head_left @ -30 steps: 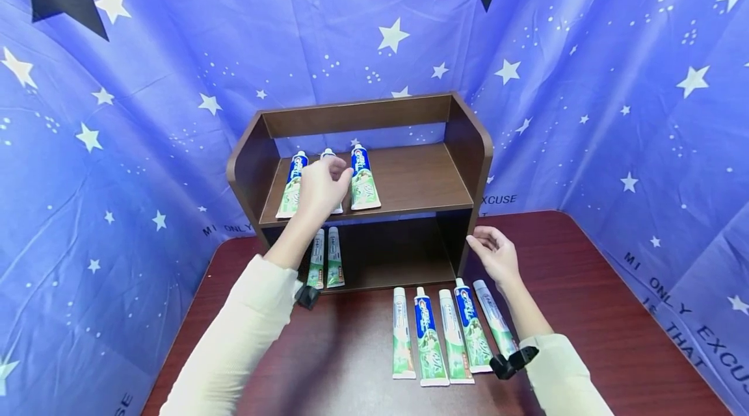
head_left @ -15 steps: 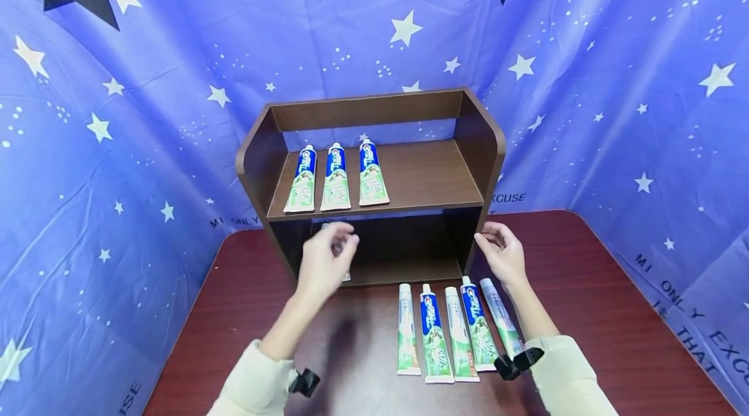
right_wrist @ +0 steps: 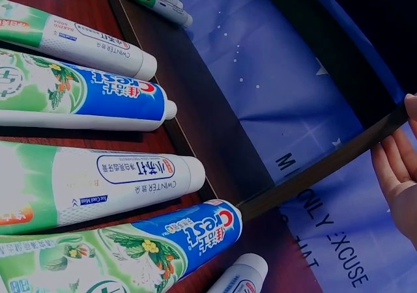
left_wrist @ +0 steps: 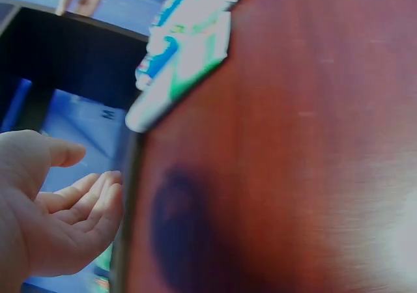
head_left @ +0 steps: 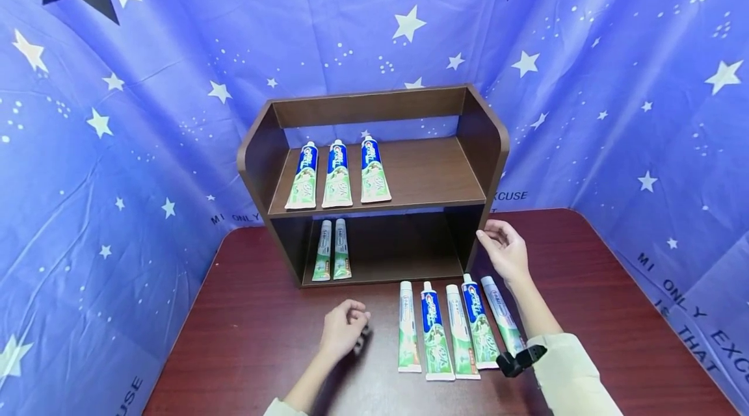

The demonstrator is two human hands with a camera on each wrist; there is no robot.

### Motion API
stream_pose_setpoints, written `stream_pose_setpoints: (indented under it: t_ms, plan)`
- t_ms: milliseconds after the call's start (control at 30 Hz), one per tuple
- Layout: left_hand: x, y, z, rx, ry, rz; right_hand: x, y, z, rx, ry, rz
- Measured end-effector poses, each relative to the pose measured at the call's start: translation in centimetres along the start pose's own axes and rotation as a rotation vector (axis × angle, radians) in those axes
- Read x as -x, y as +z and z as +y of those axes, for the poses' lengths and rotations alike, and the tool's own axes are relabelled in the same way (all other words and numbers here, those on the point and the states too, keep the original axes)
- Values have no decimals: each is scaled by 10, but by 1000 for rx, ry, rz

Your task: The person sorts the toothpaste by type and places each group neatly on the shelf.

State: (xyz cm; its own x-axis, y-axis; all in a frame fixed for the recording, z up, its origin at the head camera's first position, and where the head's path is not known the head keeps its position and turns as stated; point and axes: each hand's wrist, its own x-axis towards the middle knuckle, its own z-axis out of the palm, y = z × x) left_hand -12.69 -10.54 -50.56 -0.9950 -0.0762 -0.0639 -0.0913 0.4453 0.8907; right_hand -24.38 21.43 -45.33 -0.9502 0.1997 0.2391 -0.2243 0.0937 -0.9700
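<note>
My left hand [head_left: 344,330] hovers over the table in front of the shelf, its fingers loosely bent around nothing; the left wrist view shows the palm and slack fingers. My right hand [head_left: 506,251] holds the front edge of the brown shelf's [head_left: 490,136] right side panel, thumb on one side and fingers on the other in the right wrist view. Near it, several toothpaste tubes lie in a row on the table, among them a blue-and-green Crest tube [right_wrist: 85,92] and a white-and-green tube [right_wrist: 111,183].
On the upper board lie three blue-and-green Crest tubes, the rightmost toothpaste tube [head_left: 374,170] set a little apart. Two slimmer toothpaste tubes, one a grey-green tube [head_left: 342,249], lie at the left of the lower level. A starry blue curtain [head_left: 363,26] surrounds the dark red table [head_left: 234,338].
My left hand has moved from the upper board down past the lower level to above the table, holding nothing. The right hand stays on the side panel. The view has shifted slightly.
</note>
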Motion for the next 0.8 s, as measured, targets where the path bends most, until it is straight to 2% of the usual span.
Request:
stream_pose_setpoints:
  t_ms: [100,200,400,667,800]
  plan:
    - [3,7,-13,50,-51,-38,-1,0,0,-12,3,4]
    - [2,13,-20,65,-61,-53,-1,0,-1,-5,1,-2]
    - [-7,28,-18,88,-55,-67,-2,-1,-2,-5,8,21]
    - [-15,52,-10,-98,-1,-35,6,-2,-18,8,38,9]
    - [-21,56,-4,-136,-18,-36,9,4,-29,-11,14,-9]
